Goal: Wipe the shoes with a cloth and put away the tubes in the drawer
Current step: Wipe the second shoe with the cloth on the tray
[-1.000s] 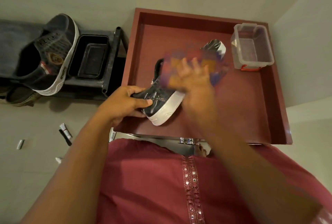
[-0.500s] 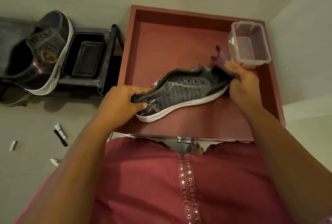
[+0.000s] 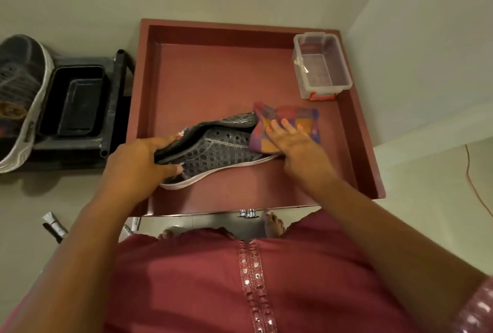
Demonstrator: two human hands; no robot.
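I note the open drawer [image 3: 365, 146], red inside, with a clear plastic box [image 3: 321, 66] in its far right corner. The dark shoe [image 3: 213, 148] lies on its side over the drawer floor. My left hand [image 3: 138, 164] grips the heel end, fingers curled round the collar. My right hand [image 3: 296, 143] lies flat, fingers straight, pressing the patchwork cloth [image 3: 288, 122] onto the toe end; half a second ago the cloth was bunched there, so wiping continues. A second shoe [image 3: 21, 98] leans on the black rack [image 3: 80, 108], seemingly unwiped. Tubes [image 3: 54, 223] lie on the floor, not put away.
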